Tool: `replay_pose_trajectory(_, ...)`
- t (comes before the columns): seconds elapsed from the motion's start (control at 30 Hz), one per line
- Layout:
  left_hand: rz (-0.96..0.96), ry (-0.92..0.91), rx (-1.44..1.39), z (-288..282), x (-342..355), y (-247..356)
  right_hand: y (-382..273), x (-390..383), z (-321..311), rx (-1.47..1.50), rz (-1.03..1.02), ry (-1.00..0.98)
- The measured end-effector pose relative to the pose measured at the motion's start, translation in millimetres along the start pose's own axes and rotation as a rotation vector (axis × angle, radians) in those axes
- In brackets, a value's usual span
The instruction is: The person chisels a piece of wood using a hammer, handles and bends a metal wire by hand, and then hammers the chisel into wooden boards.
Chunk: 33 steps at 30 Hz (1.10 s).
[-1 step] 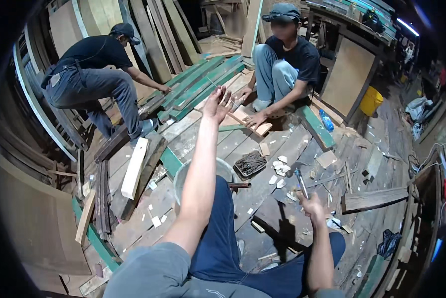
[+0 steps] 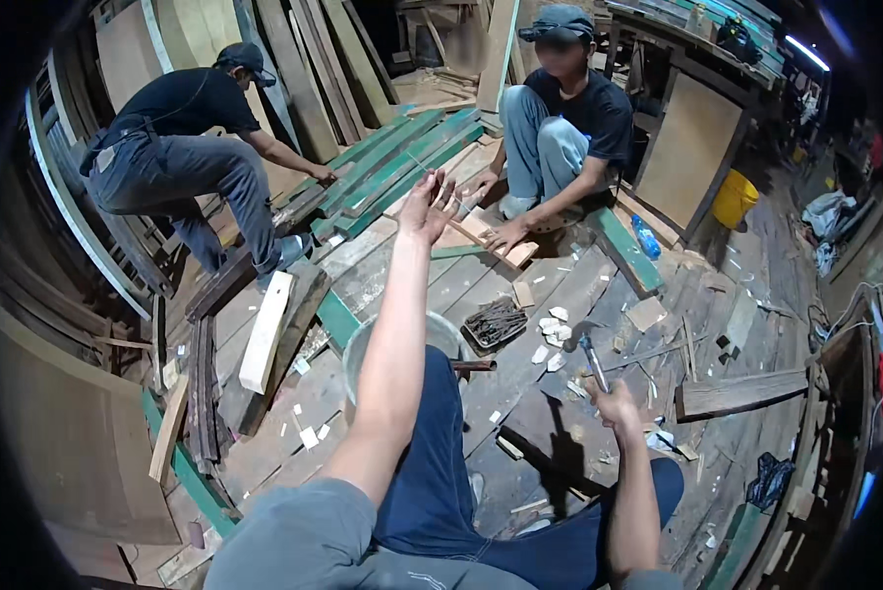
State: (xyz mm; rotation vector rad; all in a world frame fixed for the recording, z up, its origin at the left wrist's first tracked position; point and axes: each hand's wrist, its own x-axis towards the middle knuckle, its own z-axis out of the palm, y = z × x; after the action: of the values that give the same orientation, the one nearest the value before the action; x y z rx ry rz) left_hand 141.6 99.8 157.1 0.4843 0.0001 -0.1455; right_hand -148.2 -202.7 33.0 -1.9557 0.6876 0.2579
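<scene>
Metallic hammer: likely stiff and head-heavy, best held low, where the right hand wraps it. Left hand half-curled; whether gripping, unclear.

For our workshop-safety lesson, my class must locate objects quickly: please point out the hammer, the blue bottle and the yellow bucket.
Hammer (image 2: 596, 362): head-camera view, on its handle.
Blue bottle (image 2: 645, 238): head-camera view, middle of its side.
Yellow bucket (image 2: 735, 201): head-camera view, on its outer wall.

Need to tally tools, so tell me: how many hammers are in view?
1: the hammer gripped in the right hand, over the floor. Others may be hidden in the dark edges of the view.
</scene>
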Motion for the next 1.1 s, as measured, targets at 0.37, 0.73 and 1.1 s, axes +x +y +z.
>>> replay_pose_trajectory(0.37, 0.063, 0.013, -0.013, -9.3, -3.7, 4.7, 8.1, 12.1, 10.5, -0.411, -0.120, -0.073)
replay_pose_trajectory(0.73, 0.051, 0.062, -0.034, -13.5, -2.8, 3.3, 16.3, 19.2, 18.5, -0.559, -0.079, -0.206)
replay_pose_trajectory(1.1, 0.127, 0.111, 0.254, -15.9, -6.7, 4.5, 4.7, 10.5, 22.6, -0.625, -0.050, -0.329)
